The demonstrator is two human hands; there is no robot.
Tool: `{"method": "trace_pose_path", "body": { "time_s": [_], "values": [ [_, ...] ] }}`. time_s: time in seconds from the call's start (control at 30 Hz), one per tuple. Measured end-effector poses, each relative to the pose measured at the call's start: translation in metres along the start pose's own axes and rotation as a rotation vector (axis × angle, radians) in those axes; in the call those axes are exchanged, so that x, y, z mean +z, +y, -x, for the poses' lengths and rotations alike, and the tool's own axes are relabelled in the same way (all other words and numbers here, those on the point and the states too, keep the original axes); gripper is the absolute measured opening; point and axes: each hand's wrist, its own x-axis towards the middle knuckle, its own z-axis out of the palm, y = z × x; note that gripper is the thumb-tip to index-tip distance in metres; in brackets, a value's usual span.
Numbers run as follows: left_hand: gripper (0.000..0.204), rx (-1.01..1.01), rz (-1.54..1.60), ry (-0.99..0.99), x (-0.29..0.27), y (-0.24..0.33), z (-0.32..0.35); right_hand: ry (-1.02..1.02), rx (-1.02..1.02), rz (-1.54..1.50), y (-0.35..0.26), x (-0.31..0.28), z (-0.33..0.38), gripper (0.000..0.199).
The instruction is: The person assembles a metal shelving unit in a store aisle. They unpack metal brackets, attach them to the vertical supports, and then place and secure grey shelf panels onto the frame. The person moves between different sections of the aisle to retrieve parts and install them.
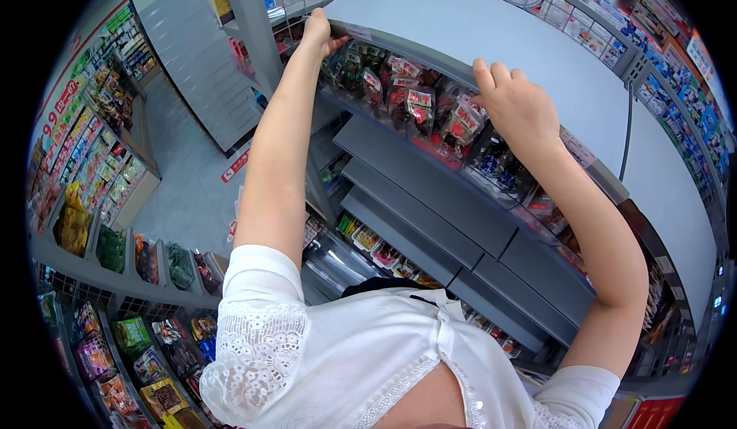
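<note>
A wide pale shelf board (461, 26) stretches across the upper middle of the head view. My left hand (318, 31) grips its left front corner, thumb on top and fingers curled beneath the edge. Farther right, my right hand (518, 107) is closed over the same front edge, with its fingertips on the board's top and the thumb below, partly hidden. Under the board, between my hands, sit several clear snack packets (421, 109) with red and white labels. Dark blue packets (499, 164) lie just below my right hand.
Bare grey shelves (430, 199) step down below the packets, with a low row of colourful packs (368, 237) underneath. Bins of bagged snacks (146, 260) stand at the left beside an aisle floor (188, 168). A wire rack (568, 22) borders the board's far side.
</note>
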Motion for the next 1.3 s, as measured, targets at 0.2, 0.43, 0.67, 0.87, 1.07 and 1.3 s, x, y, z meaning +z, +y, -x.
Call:
{"method": "trace_pose_path", "body": {
  "time_s": [0.2, 0.43, 0.67, 0.87, 1.07, 1.3],
  "values": [
    [0.053, -0.121, -0.091, 0.059, -0.003, 0.009, -0.005, -0.041, -0.033, 0.120, -0.003, -0.005, -0.003, 0.050],
    [0.054, -0.048, 0.168, 0.391, 0.024, 0.007, -0.009, -0.001, -0.131, 0.117, 0.018, -0.025, -0.026, 0.056],
    [0.050, 0.007, 0.213, 0.308, 0.012, -0.017, -0.034, -0.117, -0.091, 0.041, 0.014, -0.034, -0.025, 0.058],
    [0.036, 0.047, 0.312, 0.107, 0.006, -0.015, -0.018, -0.119, -0.075, 0.048, -0.001, -0.028, -0.009, 0.049],
    [0.032, 0.002, 0.331, 0.125, 0.012, -0.004, -0.007, 0.047, 0.034, -0.007, -0.005, 0.010, -0.014, 0.038],
    [0.031, -0.027, 0.286, 0.073, 0.011, 0.003, 0.003, -0.023, 0.015, -0.115, -0.038, 0.031, -0.080, 0.035]
  ]
}}
